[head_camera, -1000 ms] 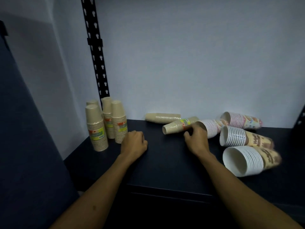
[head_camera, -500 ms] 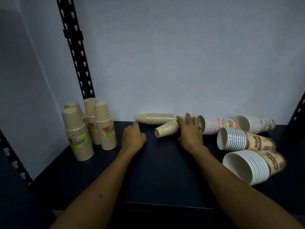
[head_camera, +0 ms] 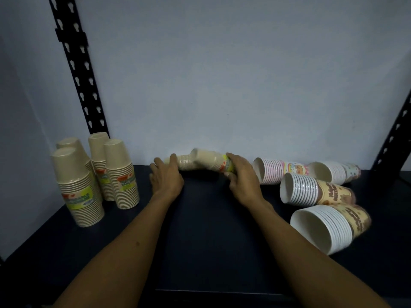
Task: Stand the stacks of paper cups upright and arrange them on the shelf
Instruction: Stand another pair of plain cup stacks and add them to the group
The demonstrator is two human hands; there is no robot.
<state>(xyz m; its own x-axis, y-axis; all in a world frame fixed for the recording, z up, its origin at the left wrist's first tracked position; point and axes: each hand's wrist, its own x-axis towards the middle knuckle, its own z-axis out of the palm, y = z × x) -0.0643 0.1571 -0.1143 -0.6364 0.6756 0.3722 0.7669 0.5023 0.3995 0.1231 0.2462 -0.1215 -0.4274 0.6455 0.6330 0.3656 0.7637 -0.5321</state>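
Head view: R hand (head_camera: 241, 178) now has the labelled tan stack (head_camera: 211, 162) off the shelf (head_camera: 211, 241). Half a sec ago that stack lay flat under the palm; now its left end is tipped up and blurred, so it's mid-lift. R fingers (head_camera: 231, 157) curled over the label end, thumb underneath, a proper grip. L hand (head_camera: 165, 176) has moved fwd from the bare shelf to the plain tan stack (head_camera: 183, 162) lying by the back wall (head_camera: 222, 85); L fingers curl over its left end, touching, but can't tell if it's gripped or just steadied.

Other stacks unchanged since earlier frames: 4 tan stacks (head_camera: 120, 174) upright, rims down, grouped at back-left by the black post (head_camera: 75, 67). 4 printed stacks lie on their sides at right, mouths facing left: pink stack (head_camera: 278, 172) just beside the R hand, dotted stack (head_camera: 333, 172) behind it, brown-print stack (head_camera: 311, 192) in the middle, big stack (head_camera: 327, 227) nearest the camera.

Meaning for task: pick-up of stack no. 5 is underway; prob. next is to flip it rim-down and set it beside the upright group. Roughly 4 of 10 done, 6 to go incl. the 2 in hand. Risk: loose cups could slide apart when tilted.
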